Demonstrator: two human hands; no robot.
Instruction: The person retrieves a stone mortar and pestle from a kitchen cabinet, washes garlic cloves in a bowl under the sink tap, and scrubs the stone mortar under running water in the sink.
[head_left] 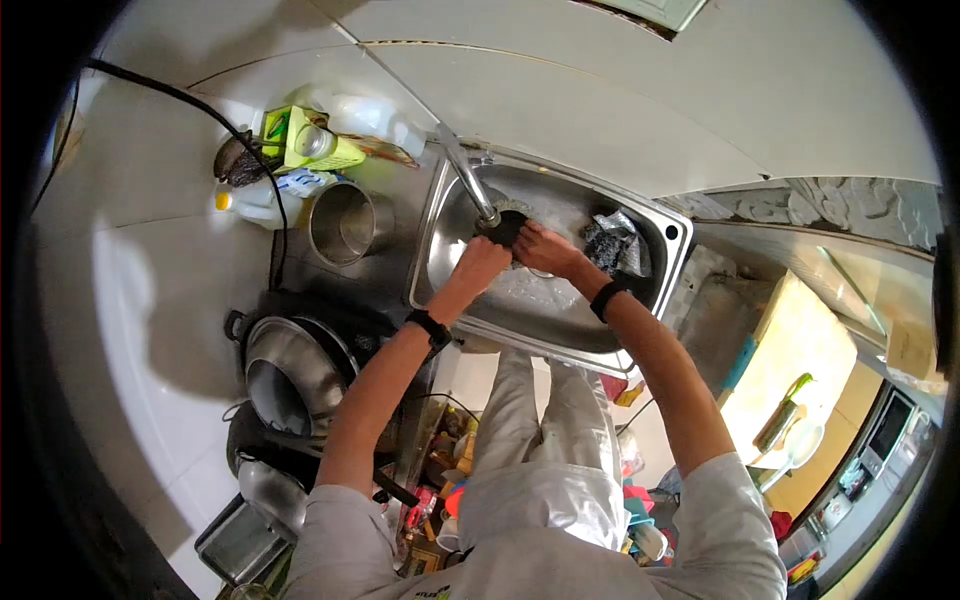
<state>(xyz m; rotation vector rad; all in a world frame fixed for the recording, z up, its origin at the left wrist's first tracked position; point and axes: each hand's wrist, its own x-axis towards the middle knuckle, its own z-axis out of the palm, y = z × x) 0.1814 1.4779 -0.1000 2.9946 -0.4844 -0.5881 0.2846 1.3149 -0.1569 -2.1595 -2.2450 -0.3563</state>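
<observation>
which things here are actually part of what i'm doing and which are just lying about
In use:
- dark item, in both the left hand and right hand
- faucet
- sink

Apparently just lying about:
- metal pot
- yellow-capped bottle
- stacked pans
- pale board

Can't tell: crumpled silvery material in the sink

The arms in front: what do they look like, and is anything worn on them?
Both have short, pale grey sleeves. The left hand and right hand are gloveless, each with a black wristband; the left one looks bulkier, perhaps a watch.
</observation>
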